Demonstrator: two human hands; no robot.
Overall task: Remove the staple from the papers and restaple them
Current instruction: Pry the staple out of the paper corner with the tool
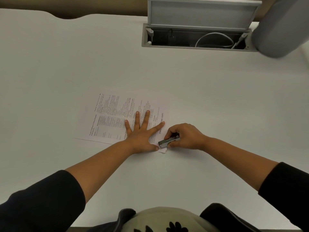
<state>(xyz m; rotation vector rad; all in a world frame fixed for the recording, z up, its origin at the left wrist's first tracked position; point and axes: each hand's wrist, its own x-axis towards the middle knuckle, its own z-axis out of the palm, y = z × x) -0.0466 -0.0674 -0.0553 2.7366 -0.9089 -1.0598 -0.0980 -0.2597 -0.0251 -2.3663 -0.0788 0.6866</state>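
Papers' (120, 118) near corner & any staple hid under stapler (168, 141) & hands; small print unreadable.

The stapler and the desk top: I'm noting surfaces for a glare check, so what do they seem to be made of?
The stapler, gripped by the right hand at the papers' corner, looks like metal: its top is silvery grey with a bright sheen. The desk top looks like matte white laminate, smooth and free of sharp reflections, though painted board cannot be ruled out.
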